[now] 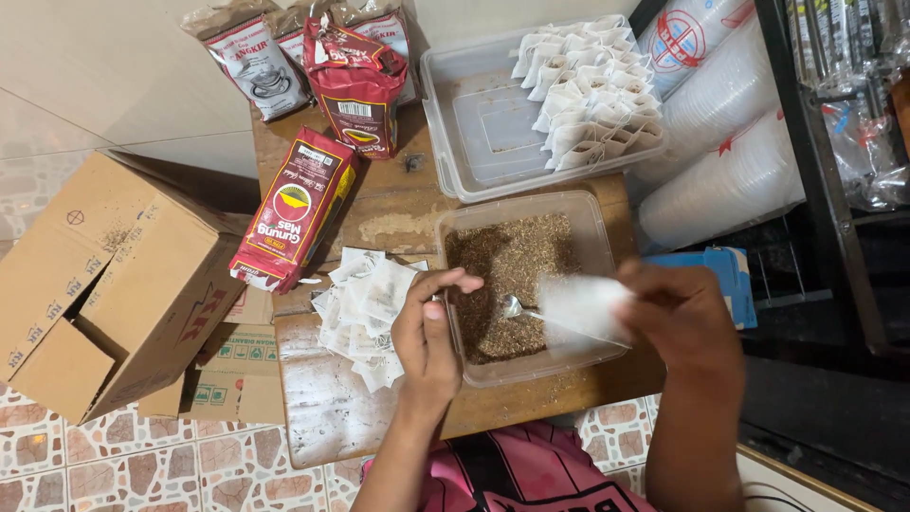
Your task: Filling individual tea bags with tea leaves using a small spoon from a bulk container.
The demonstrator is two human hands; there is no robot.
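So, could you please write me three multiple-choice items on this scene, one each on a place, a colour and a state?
1. Where does the pile of empty paper bags lie?
A. inside the cardboard box
B. on the wooden table, left of the tub of loose tea
C. on the stacked cups

2. What colour is the packet lying flat on the table?
A. red
B. blue
C. green

3. What is the left hand doing?
A. resting empty on the floor
B. holding a spoon over the tub of loose tea
C. closing the cardboard box

Answers:
1 B, the pile sits on the wood beside the tub.
2 A, its wrapper is mostly red.
3 B, the spoon points toward the white bag in the right hand.
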